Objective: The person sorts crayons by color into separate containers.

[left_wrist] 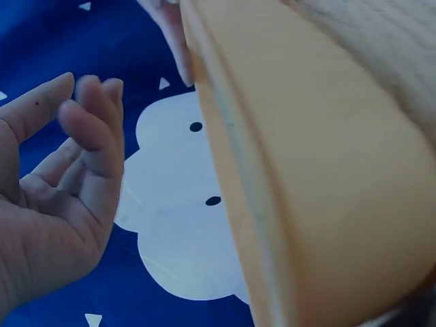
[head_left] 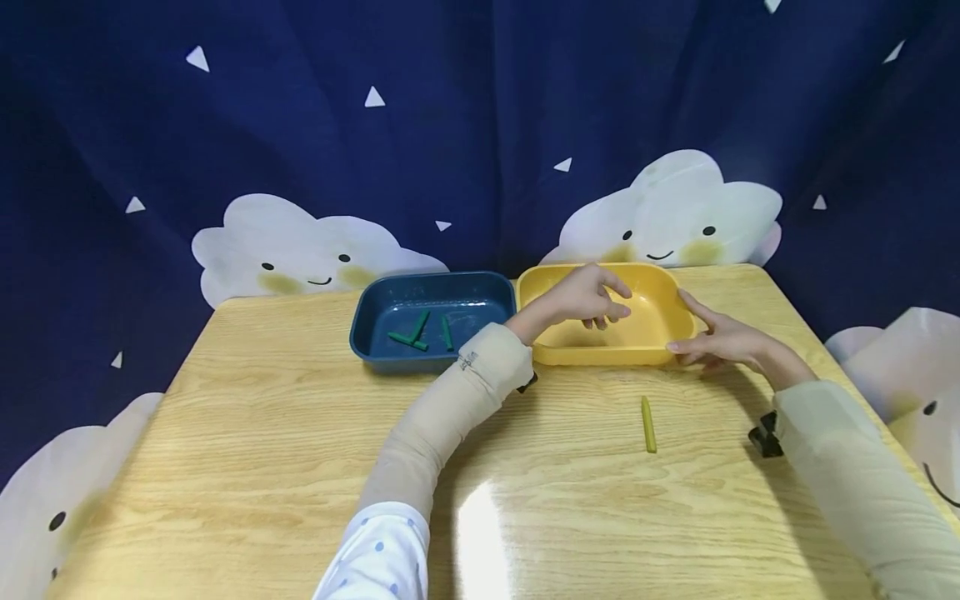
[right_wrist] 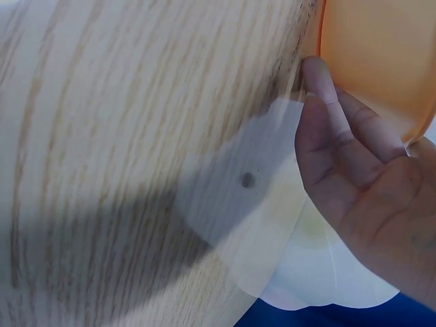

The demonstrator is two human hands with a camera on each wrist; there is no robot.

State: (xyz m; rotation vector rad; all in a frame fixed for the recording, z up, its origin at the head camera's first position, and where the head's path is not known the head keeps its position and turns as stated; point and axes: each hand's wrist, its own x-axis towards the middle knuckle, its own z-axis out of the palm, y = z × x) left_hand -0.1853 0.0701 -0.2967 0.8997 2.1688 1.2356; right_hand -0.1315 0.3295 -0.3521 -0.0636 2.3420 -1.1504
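A yellow plastic tray (head_left: 600,357) stands at the back right of the table. My left hand (head_left: 588,296) hovers over it, fingers loosely bent; in the left wrist view nothing shows between the fingers of that hand (left_wrist: 61,197). At the tray's right end, my right hand (head_left: 723,337) grips the near corner, thumb at the front rim and forefinger along the side. The right wrist view shows that hand (right_wrist: 361,163) against the tray's outer wall (right_wrist: 381,61). A yellow crayon (head_left: 648,425) lies on the table in front of the tray.
Left of the yellow tray stands a dark blue tray (head_left: 405,364) with several green crayons (head_left: 447,332) in it. Both stand on a wooden table (head_left: 262,450). Behind hangs a navy curtain (head_left: 465,125) with clouds and triangles.
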